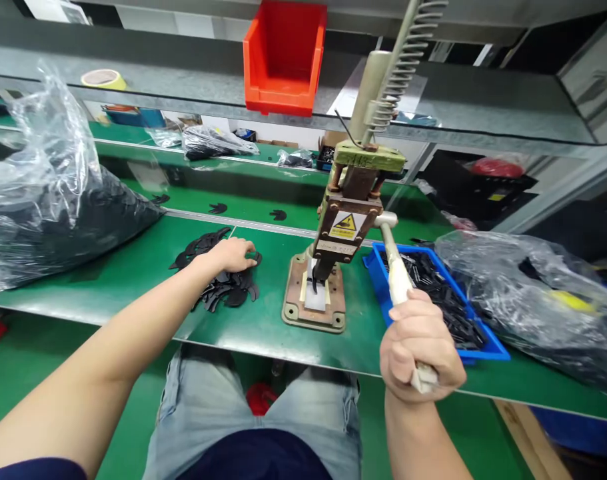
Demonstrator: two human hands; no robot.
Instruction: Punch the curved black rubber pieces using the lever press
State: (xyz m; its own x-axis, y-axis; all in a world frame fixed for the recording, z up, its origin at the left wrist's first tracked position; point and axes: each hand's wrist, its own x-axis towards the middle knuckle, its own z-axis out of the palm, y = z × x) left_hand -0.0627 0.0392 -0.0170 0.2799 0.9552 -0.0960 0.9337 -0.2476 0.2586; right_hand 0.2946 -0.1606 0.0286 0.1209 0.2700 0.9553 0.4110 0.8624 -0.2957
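Note:
My left hand (234, 255) is over the right side of a pile of flat black curved parts (233, 290), with thumb and fingertips closed around one dark part. Wrapped tightly round the pale, taped lever (396, 267) is my right hand (420, 347). The lever belongs to a hand press (350, 207) bolted to a rusty base plate (296, 293). Under the press head, a small black piece (314, 285) stands at the light metal fixture (315, 300). Right of the press, a blue tray (380, 283) holds many black parts.
A clear bag of black parts (58, 220) sits at the left, another plastic bag (538, 293) at the right. An orange bin (286, 60) hangs at the shelf edge above. Loose black parts (278, 215) lie on the green surface behind.

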